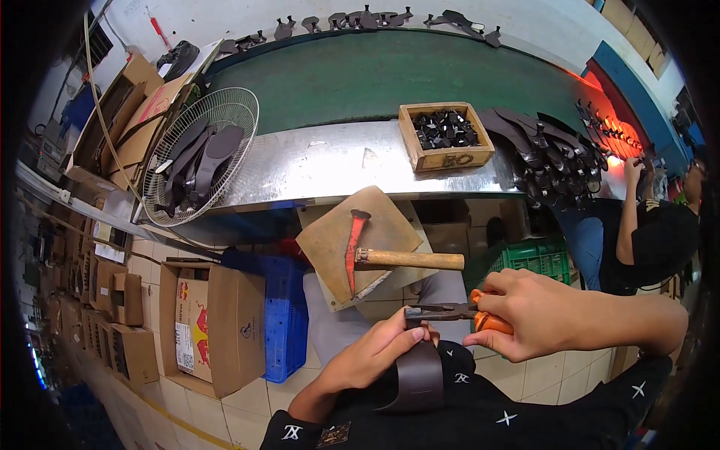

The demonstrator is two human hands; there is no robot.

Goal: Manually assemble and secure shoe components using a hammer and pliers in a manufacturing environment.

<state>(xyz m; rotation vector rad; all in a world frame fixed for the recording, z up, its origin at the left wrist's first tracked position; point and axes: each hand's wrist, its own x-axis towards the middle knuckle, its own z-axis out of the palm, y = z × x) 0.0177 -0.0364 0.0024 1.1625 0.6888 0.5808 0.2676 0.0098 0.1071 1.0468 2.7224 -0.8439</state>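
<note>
Close to my body, my left hand is closed around a dark brown, curved piece that looks like a shoe sole. My right hand grips the orange handles of a pair of pliers. The dark metal jaws reach over the sole's upper end, right at my left fingertips. What the jaws hold, if anything, is too small to make out. Beyond my hands a hammer with a red head and wooden handle lies on a square tan board across my lap.
On the metal-edged bench are a wire basket of dark soles, a wooden box of small black parts and a pile of soles. Behind runs a green belt. A carton and blue crate stand left; a co-worker sits right.
</note>
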